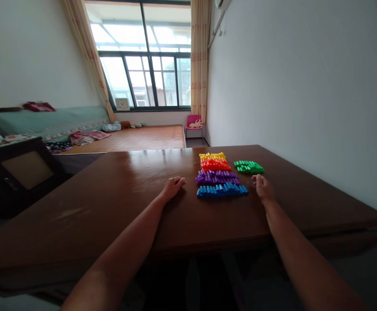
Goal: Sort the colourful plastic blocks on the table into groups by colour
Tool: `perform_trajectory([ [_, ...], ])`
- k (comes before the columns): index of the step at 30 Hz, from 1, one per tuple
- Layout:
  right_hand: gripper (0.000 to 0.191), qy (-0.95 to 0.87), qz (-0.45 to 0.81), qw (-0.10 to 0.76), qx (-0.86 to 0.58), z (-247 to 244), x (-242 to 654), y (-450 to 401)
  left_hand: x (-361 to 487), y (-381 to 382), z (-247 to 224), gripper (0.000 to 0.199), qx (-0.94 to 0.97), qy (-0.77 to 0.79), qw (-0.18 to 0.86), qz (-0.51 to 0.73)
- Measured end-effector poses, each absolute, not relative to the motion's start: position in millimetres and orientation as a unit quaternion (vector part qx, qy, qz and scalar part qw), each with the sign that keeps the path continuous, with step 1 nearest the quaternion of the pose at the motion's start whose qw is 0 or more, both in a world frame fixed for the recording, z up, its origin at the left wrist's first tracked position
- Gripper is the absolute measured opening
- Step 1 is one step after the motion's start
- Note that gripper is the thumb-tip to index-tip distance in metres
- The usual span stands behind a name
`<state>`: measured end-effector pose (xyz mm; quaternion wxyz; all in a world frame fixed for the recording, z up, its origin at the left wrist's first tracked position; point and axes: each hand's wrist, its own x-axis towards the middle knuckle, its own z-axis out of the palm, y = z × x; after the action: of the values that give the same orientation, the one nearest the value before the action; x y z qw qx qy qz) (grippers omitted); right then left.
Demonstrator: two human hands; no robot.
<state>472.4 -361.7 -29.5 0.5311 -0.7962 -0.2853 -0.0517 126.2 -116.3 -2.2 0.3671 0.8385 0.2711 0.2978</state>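
Observation:
Small shiny tube-like plastic pieces lie grouped by colour on the brown table. Nearest me is the blue group, with the purple group behind it. Farther back come the orange-red group and the yellow group. Off to the right sits a separate green group. My left hand rests on the table left of the blue and purple pieces, fingers curled in, nothing visible in them. Just in front of the green pieces is my right hand, also loosely closed, with no piece visible in it.
The brown table extends far to the left, and a white wall runs along its right side. Beyond it are a bed, a pink chair and a window. A dark cabinet stands at the left.

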Motion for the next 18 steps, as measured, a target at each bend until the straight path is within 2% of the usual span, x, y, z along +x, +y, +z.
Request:
perform_trajectory([
  [2,0.067,-0.283,-0.046,0.531,-0.798,-29,472,-362,122,-115,-8,0.048,0.828,0.276,0.375,0.313],
  [6,0.065,-0.279,-0.041,0.515,-0.809,-30,472,-362,125,-121,-8,0.022,0.844,0.26,0.345,0.319],
  [11,0.062,-0.286,-0.034,0.503,-0.815,-33,473,-362,148,-126,3,0.031,0.859,0.233,0.342,0.302],
  [18,0.062,-0.285,-0.032,0.516,-0.807,-28,464,-366,186,-136,0,0.015,0.883,0.242,0.302,0.268],
])
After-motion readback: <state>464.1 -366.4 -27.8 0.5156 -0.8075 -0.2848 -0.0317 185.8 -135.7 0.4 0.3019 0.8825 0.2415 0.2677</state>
